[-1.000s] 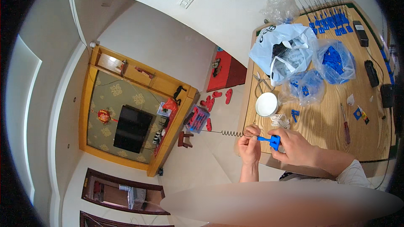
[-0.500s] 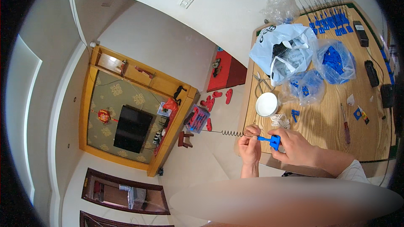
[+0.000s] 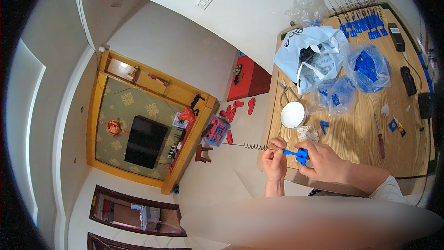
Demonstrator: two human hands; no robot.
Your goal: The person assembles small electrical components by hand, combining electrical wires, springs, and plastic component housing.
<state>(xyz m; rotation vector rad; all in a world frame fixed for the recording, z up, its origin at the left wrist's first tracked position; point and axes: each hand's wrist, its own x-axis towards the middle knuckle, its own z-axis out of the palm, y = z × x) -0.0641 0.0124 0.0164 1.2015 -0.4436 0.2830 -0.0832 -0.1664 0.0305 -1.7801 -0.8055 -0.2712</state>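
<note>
Between thumb and fingers, my left hand [image 3: 274, 163] pinches the thin end of a dark coiled spring wire [image 3: 255, 147], which sticks out to the left past the table edge. That end meets the narrow stem of a blue plastic piece [image 3: 302, 156]. My right hand [image 3: 326, 162] grips the square head of this piece from the right, fingers closed round it. Just beyond my hands lie a white cord bundle [image 3: 307, 133], a white bowl [image 3: 292, 115] and a small blue plastic part [image 3: 324, 127].
On the wooden table [image 3: 356, 143] stand a pale plastic bag [image 3: 311, 55] and clear bags of blue parts [image 3: 368, 69]. Scissors [image 3: 289, 93] lie by the bowl, a screwdriver [image 3: 380, 139] and a glue tube [image 3: 398, 127] to the right. Several blue pieces with springs [image 3: 363, 21] line the far edge.
</note>
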